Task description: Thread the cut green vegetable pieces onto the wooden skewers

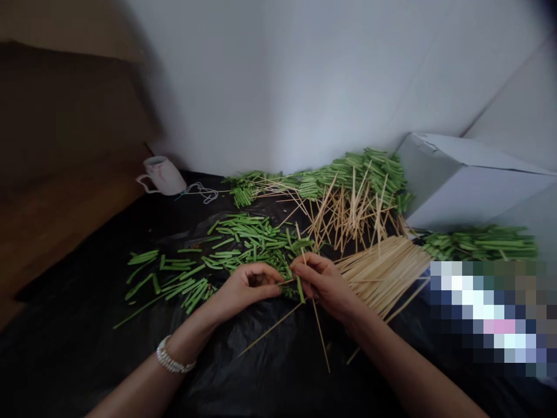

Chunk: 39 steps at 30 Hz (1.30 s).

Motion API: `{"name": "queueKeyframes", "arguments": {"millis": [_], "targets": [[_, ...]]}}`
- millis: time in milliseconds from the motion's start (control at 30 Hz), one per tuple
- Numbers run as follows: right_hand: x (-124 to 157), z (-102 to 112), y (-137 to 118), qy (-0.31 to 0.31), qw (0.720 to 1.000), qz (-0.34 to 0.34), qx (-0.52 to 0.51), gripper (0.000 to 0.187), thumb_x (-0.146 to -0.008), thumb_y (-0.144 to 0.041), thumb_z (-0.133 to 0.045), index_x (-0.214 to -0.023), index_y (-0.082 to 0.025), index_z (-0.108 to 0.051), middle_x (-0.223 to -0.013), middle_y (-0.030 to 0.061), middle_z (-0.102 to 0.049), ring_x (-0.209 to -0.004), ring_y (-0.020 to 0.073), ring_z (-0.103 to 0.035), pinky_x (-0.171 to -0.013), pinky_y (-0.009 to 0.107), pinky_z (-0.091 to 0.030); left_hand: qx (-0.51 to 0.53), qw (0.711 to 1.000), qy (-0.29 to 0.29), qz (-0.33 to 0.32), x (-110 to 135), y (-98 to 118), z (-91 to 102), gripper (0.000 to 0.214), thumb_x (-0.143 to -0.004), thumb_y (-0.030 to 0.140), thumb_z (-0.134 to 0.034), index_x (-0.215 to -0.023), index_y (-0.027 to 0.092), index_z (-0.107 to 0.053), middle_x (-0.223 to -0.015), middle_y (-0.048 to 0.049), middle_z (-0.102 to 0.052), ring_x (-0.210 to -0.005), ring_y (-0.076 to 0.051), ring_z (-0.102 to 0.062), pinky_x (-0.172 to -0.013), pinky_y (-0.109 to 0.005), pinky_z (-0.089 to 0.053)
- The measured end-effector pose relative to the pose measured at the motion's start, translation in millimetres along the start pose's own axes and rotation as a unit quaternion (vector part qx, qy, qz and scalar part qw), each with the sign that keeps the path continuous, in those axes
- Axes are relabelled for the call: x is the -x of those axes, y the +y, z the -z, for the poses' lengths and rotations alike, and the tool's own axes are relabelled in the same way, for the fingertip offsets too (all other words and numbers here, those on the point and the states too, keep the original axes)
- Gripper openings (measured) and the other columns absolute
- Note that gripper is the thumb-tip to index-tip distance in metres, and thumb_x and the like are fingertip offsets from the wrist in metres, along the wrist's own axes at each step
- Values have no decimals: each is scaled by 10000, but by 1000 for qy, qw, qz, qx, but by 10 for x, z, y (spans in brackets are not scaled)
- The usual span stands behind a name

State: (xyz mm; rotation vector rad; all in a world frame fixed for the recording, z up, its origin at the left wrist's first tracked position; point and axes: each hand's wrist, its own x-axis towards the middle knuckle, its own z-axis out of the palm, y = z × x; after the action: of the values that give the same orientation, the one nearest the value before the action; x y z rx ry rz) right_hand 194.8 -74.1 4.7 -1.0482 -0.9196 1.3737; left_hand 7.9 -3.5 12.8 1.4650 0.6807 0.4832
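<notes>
My left hand (246,287) is closed in a pinch on short green stalk pieces (289,283) held between both hands. My right hand (324,284) is closed on a thin bamboo skewer (319,334) that runs down toward me, with a green piece hanging on it. Both hands meet over black plastic sheeting (87,342). A loose heap of cut green stalk pieces (243,238) lies just beyond my fingers. A bundle of bare skewers (383,270) lies right of my right hand.
Skewers threaded with green pieces (348,186) are piled at the back against a white wall. More threaded ones (483,244) lie at right beside a white box (470,180). A white mug (163,175) stands at the back left. Wooden floor (47,220) borders the sheet.
</notes>
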Motion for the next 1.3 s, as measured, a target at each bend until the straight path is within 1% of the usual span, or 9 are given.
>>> {"name": "queueKeyframes", "arguments": {"millis": [133,467,567,633,700,800,1000,1167,1300], "targets": [[6,-2,22,16,1000,-2,14,256,-775,-426,-707,-818,-186,-626,-463,-86,-489,-352,39,-381,-358,177,-199,21,999,34,7,-19,-28,-28,221,-778,367,-689,-785,149,-720,-707,-33,-687,-500,-76,-467,-481,-203,-331],[-4,-34,82,38,998,-17,52,269,-741,-430,-726,-822,-186,-648,-412,-80,-494,-342,59,-408,-360,183,-237,83,993,-25,84,7,-149,-199,235,-715,341,-750,-810,141,-671,-675,-26,-691,-427,-58,-479,-432,-192,-308],[-3,-33,73,42,997,-15,65,305,-754,-466,-702,-861,-183,-664,-460,-64,-537,-348,59,-425,-355,183,-248,114,989,-4,92,3,-163,-199,253,-695,342,-774,-820,143,-680,-682,-22,-687,-439,-50,-474,-434,-185,-295],[4,-29,42,45,996,-10,73,353,-794,-509,-643,-925,-182,-669,-556,-40,-606,-338,51,-434,-340,184,-247,146,985,38,85,-12,-152,-155,253,-692,338,-783,-832,147,-693,-684,-13,-674,-469,-45,-477,-452,-176,-304],[21,-29,1,34,996,-14,82,404,-840,-540,-568,-999,-180,-661,-618,-24,-640,-323,49,-441,-324,184,-245,185,976,89,73,-35,-134,-80,250,-689,331,-794,-834,147,-707,-696,-7,-660,-512,-40,-486,-489,-164,-337],[61,-47,-37,-17,994,-39,98,457,-888,-549,-488,-1084,-165,-640,-544,-37,-608,-300,56,-429,-316,178,-246,241,958,143,58,-72,-115,52,259,-692,316,-802,-872,143,-732,-746,-11,-652,-568,-32,-501,-537,-145,-373],[133,-114,3,-124,981,-81,129,499,-907,-542,-454,-1212,-168,-579,-556,-39,-613,-305,50,-389,-326,171,-245,303,936,177,40,-106,-108,192,256,-694,281,-806,-881,116,-748,-748,-17,-638,-609,-40,-519,-573,-148,-417],[137,-123,39,-123,974,-81,174,491,-895,-552,-467,-1181,-177,-605,-479,-59,-556,-302,64,-332,-321,183,-197,315,932,176,42,-103,-73,168,226,-643,226,-837,-804,103,-736,-666,11,-610,-573,-29,-507,-562,-140,-411],[117,-109,78,-99,974,-39,202,414,-898,-518,-485,-1087,-191,-653,-429,-67,-487,-371,81,-361,-396,201,-247,316,933,164,49,-99,-57,150,190,-650,203,-827,-769,96,-724,-635,17,-595,-543,-27,-493,-528,-142,-395]]}}
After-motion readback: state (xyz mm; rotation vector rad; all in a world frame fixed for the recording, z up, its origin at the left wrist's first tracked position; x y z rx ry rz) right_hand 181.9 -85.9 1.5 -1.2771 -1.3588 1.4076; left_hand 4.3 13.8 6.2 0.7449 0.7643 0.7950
